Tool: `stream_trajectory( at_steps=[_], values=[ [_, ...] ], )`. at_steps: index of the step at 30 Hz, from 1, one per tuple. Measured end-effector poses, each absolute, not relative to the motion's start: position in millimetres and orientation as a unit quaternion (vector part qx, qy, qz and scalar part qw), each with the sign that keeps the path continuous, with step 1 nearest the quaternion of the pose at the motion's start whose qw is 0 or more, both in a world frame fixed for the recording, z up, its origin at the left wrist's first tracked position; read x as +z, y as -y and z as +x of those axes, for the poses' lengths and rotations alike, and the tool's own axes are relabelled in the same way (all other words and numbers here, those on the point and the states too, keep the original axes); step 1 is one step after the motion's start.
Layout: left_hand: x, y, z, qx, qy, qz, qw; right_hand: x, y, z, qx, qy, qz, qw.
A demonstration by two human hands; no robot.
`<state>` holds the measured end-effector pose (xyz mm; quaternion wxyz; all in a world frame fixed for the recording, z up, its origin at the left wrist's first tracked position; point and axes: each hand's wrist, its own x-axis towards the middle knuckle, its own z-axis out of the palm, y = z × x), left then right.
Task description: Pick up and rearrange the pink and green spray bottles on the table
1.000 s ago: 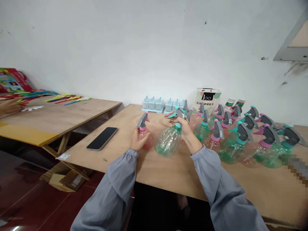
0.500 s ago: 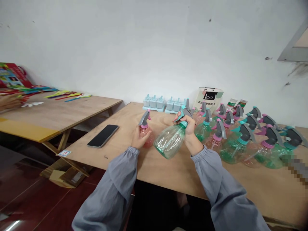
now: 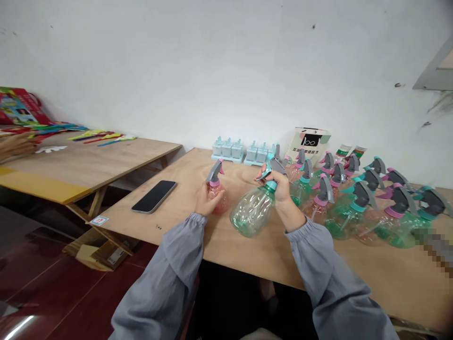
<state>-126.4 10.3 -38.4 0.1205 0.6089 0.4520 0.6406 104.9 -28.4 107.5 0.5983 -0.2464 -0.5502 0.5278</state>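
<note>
My left hand [image 3: 207, 199] is wrapped round the body of a pink spray bottle [image 3: 220, 197], which leans slightly and has a grey head with a pink trigger. In my right hand [image 3: 279, 186] is a green spray bottle [image 3: 253, 210], gripped by its neck and grey-and-teal head; its clear body tilts down to the left. Fingers of that hand lie at the teal trigger [image 3: 264, 172]. Whether the green bottle's base touches the table is hard to tell. To the right stands a group of several pink and green spray bottles [image 3: 341, 219].
A phone [image 3: 154, 196] lies on the wooden table [image 3: 184, 236] at the left. Pale blue popsicle moulds [image 3: 227, 151] and a printed box [image 3: 307, 141] stand by the wall. On the left table [image 3: 116, 165], another person's hand [image 3: 17, 145] is near colourful flat pieces [image 3: 102, 137].
The green bottle in my right hand has dipped slightly and tilts a little less. My left hand stays on the pink bottle. The view has shifted slightly.
</note>
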Motion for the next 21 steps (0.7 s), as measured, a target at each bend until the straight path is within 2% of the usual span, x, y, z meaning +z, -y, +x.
stream_trajectory(
  at_steps=[8,16,21],
  values=[
    [-36,-9,-127,0.633,-0.465,0.606,0.125,82,44,145,0.278,0.678,-0.361,0.576],
    [-30,3,-129,0.586,-0.498,0.636,0.066,48,47,159,0.226,0.631,-0.433,0.603],
    [-14,11,-130,0.606,-0.479,0.633,0.047,28,46,161,0.189,0.610,-0.475,0.606]
  ],
)
